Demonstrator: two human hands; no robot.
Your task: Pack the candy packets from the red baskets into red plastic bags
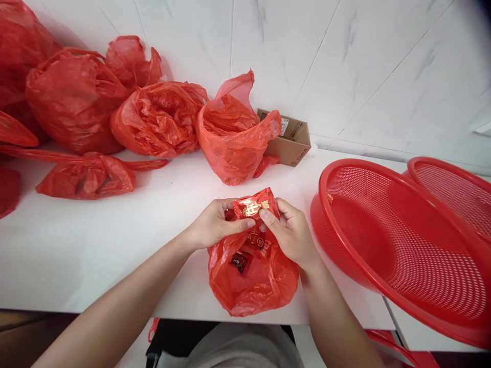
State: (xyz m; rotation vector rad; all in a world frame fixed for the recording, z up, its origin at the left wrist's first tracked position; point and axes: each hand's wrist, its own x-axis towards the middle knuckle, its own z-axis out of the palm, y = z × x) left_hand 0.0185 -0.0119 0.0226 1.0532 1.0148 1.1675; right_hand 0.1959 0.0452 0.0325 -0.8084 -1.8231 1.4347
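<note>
Both hands pinch a small red packet with gold print above an open red plastic bag lying at the near edge of the white table. My left hand grips the packet's left side with thumb and fingers. My right hand pinches its right side. Inside the bag lie more red packets and a small dark sweet.
Several stuffed red plastic bags line the back of the table by the marble wall, one open-mouthed red bag among them. A small cardboard box sits behind it. Two red perforated plastic baskets stand at the right.
</note>
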